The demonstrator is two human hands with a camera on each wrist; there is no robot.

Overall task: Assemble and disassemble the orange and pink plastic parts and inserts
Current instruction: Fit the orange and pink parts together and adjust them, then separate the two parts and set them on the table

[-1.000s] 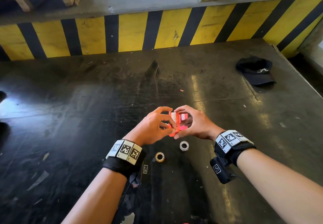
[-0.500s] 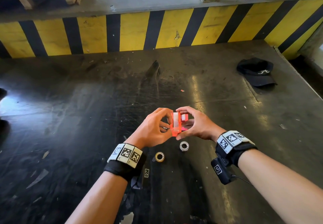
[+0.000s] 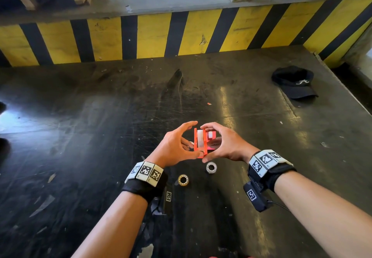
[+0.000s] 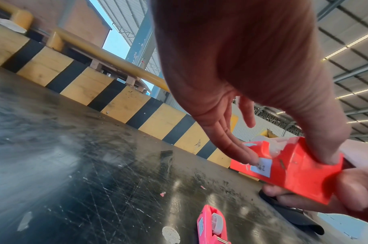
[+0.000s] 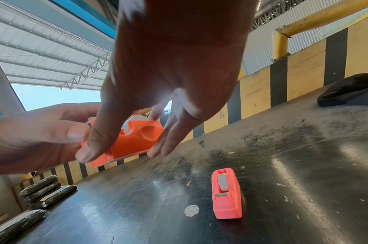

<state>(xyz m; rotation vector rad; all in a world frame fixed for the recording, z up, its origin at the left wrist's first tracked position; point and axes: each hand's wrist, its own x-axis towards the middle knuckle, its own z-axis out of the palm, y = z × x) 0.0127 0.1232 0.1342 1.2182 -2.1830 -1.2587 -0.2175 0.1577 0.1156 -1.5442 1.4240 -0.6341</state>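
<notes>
Both hands pinching orange dispenser (image 3: 200,144)
We are gripping its stiff, light, slick shell above the pink dispenser (image 5: 227,193); sidewalls hold best.

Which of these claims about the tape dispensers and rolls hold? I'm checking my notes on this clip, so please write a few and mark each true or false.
1. Both hands hold the orange dispenser above the table. True: the left hand and right hand pinch it from either side.
2. The pink dispenser is also held. False: it lies on the table, untouched.
3. The pink dispenser has a roll inside. True.
4. Two loose rolls lie on the table near the wrists. True: a white roll and a yellowish roll.
5. The cap sits between the hands. False: it lies far off to the right.
</notes>
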